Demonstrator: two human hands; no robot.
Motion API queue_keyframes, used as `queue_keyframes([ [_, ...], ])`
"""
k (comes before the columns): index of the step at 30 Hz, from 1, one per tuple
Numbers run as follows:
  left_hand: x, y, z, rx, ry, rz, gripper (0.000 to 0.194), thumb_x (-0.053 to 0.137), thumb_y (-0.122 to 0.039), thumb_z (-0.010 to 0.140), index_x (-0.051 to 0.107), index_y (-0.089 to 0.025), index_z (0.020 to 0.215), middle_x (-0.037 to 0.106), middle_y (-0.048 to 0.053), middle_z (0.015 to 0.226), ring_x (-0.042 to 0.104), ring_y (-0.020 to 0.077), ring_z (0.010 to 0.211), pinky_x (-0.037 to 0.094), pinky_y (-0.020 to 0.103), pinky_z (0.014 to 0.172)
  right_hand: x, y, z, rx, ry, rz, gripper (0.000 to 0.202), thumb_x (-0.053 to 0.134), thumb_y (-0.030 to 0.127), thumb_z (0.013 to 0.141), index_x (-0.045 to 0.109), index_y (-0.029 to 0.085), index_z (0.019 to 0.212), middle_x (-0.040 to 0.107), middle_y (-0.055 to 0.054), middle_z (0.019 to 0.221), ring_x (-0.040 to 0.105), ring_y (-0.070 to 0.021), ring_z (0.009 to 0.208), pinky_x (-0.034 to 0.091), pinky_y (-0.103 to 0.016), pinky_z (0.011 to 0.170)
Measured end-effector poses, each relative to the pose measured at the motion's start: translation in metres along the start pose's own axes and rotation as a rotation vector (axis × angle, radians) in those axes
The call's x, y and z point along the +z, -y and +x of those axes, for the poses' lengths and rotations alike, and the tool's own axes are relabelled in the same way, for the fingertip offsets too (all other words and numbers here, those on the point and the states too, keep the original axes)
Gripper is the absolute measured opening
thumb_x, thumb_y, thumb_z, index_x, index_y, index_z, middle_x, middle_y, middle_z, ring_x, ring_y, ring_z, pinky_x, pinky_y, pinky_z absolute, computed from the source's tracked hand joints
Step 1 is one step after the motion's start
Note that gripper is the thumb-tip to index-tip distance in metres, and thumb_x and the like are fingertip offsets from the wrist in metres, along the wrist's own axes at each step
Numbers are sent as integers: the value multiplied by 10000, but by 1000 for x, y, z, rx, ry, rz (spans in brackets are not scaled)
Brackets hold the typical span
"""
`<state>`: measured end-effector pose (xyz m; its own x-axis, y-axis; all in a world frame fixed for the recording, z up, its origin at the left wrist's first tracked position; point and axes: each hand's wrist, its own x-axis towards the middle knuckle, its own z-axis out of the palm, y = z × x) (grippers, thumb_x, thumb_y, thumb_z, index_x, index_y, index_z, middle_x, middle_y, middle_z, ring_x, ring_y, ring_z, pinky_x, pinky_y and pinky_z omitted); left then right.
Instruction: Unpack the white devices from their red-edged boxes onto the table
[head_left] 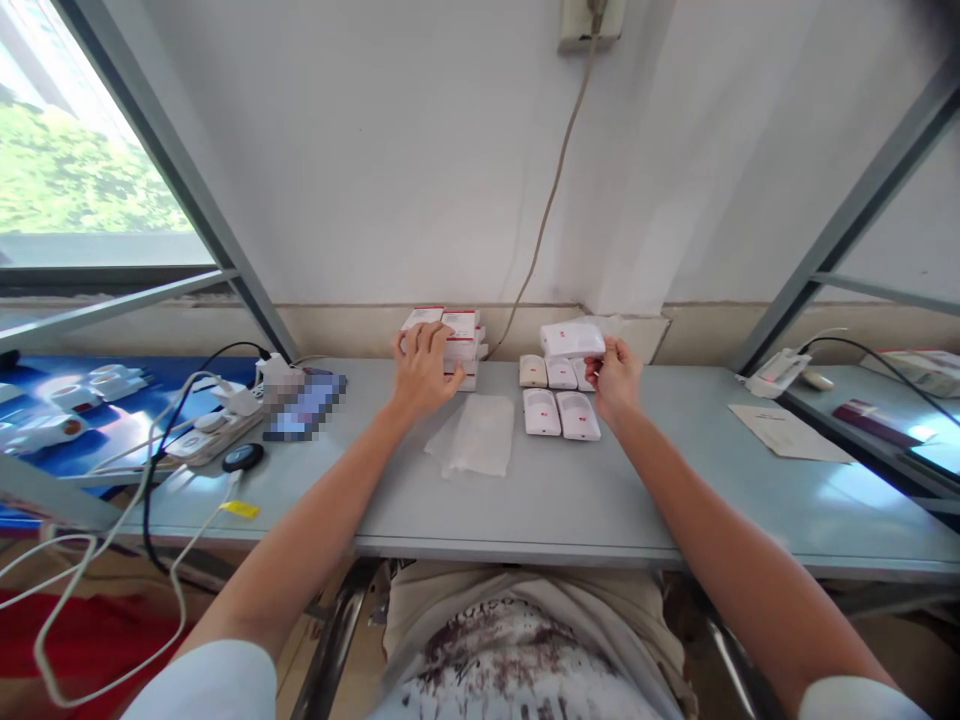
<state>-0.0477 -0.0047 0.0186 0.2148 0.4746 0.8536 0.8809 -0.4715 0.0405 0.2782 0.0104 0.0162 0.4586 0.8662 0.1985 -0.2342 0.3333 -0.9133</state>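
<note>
My right hand (616, 378) is closed on the right end of a white plastic casing (571, 340) with a small red mark, raised above the desk. Similar casings lie below it in two rows, among them a front one (577, 416) and a yellower one (533, 371). My left hand (422, 370) lies over a stack of small white boxes (460, 322) with red edges, fingers apart and arched, thumb along the front. The hand hides part of the stack. Between my hands, translucent plastic bags (480, 432) lie flat on the desk.
On the grey desk (480, 515), a phone (306, 406), a power strip (217, 432) and tangled cables sit at left. A paper sheet (787, 432) and a white adapter (778, 372) lie at right. Metal frame posts rise on both sides. A cord (551, 200) hangs down the wall.
</note>
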Motion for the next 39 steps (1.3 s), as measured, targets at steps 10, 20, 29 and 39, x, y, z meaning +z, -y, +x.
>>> queue_keyframes([
  [10,-2,4,-1,-134,-15,50,508,619,-351,957,580,-219,1446,625,202,1513,505,460,1443,285,660,1207,-1,-2,1,8,0,5,410,720,588,992,574,248,815,563,38,614,461,-102,470,328,-214,389],
  [20,1,6,-3,-273,-34,-16,540,625,-368,967,554,-226,1484,562,214,1556,482,466,1449,354,674,1185,-2,-3,2,13,-3,-4,417,703,567,1018,551,249,795,559,40,617,452,-98,465,324,-216,393],
  [29,14,27,-4,-334,-157,-243,371,471,-320,1072,649,-206,1377,512,224,1522,471,386,1509,362,660,1269,-1,-2,0,23,9,-13,437,706,603,1003,553,249,798,559,37,609,454,-93,465,340,-206,382],
  [39,17,29,-5,-361,-156,-367,387,511,-489,1099,587,-189,1330,474,247,1519,425,358,1575,349,580,1324,0,0,-2,25,6,-19,433,711,585,1018,570,240,797,567,40,603,459,-86,460,335,-190,381],
])
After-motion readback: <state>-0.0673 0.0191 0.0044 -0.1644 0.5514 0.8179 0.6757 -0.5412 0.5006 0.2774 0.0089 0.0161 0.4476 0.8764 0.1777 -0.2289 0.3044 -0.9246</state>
